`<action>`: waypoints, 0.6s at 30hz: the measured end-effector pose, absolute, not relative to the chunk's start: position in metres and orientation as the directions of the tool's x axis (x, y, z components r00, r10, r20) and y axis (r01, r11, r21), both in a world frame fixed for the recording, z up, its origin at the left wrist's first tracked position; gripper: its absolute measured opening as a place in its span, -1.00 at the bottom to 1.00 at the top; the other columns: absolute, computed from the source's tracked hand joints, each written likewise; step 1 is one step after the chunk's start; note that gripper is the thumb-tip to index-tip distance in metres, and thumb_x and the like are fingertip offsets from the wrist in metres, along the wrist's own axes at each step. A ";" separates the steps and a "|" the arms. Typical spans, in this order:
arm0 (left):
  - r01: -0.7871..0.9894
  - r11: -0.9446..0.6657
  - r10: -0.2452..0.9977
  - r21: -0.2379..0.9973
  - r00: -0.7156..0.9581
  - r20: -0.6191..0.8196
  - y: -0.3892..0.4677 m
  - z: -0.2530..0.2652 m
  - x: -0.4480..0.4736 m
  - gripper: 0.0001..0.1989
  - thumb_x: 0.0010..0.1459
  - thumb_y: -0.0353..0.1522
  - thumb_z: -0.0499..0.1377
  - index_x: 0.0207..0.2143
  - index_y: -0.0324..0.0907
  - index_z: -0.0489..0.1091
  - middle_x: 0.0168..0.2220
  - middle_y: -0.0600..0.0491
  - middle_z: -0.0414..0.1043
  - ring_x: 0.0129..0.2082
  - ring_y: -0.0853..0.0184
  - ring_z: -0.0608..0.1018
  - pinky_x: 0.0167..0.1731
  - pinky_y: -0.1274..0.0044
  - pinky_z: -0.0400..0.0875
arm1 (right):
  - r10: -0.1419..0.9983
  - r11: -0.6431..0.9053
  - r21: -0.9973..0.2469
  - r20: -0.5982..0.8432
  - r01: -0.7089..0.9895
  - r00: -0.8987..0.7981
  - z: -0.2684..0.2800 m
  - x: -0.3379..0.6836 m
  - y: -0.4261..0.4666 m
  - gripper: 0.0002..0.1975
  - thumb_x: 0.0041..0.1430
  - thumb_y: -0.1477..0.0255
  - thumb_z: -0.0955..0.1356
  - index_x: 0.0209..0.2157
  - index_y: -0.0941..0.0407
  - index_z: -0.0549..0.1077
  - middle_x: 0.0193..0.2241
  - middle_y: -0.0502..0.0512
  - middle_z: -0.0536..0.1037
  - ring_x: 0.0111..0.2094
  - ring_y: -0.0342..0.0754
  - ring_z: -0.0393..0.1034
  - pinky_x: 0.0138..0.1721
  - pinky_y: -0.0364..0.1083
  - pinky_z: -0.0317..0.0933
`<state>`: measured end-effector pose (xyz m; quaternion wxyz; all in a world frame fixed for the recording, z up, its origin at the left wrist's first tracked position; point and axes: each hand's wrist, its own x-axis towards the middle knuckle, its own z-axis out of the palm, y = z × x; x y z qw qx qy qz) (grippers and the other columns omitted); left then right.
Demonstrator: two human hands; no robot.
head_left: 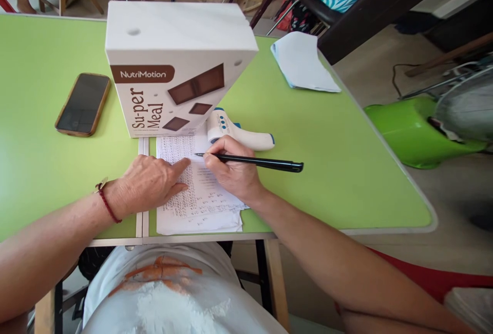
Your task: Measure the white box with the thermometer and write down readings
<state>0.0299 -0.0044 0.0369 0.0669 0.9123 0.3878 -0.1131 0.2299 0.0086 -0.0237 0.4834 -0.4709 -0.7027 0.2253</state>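
Observation:
My right hand [235,169] is closed around a black pen [265,162], its tip just over the sheets of paper [198,221]. Dense rows of handwriting cover the left part of the top sheet. My left hand [156,182] rests on the paper's left side, index finger stretched toward the pen tip and thumb apart from it, holding nothing. Right behind the paper stands a white NutriMotion box [181,28], hiding the sheet's far edge. A white and blue infrared thermometer [256,140] lies beside the box, just beyond my right hand.
A phone in a brown case [82,104] lies at the left of the green table [327,169]. Folded white papers [302,61] sit at the far right corner. On the floor to the right is a green bin [416,131]. A seam crosses the table under my left wrist.

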 end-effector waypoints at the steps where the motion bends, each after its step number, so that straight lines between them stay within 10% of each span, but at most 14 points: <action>1: 0.724 -0.689 0.692 0.035 0.672 -0.262 -0.005 0.037 0.030 -0.57 0.43 -0.18 0.10 0.22 -0.21 0.31 -0.33 -0.08 0.63 -0.39 0.11 0.66 -0.55 0.47 0.22 | 0.883 0.450 -0.775 0.461 0.443 -0.090 -0.024 0.230 0.009 -0.88 0.01 0.50 0.31 -0.53 0.03 0.28 -0.63 -0.14 0.33 -0.62 -0.18 0.12 -0.51 -0.12 0.18; 18: 0.721 -0.693 0.690 0.024 0.672 -0.268 -0.004 0.037 0.029 -0.58 0.44 -0.19 0.09 0.23 -0.20 0.29 -0.33 -0.05 0.63 -0.38 0.10 0.67 -0.56 0.47 0.16 | 0.882 0.440 -0.774 0.467 0.456 -0.059 -0.022 0.231 0.009 -0.88 0.02 0.48 0.31 -0.54 0.03 0.31 -0.64 -0.13 0.37 -0.60 -0.16 0.18 -0.53 -0.12 0.14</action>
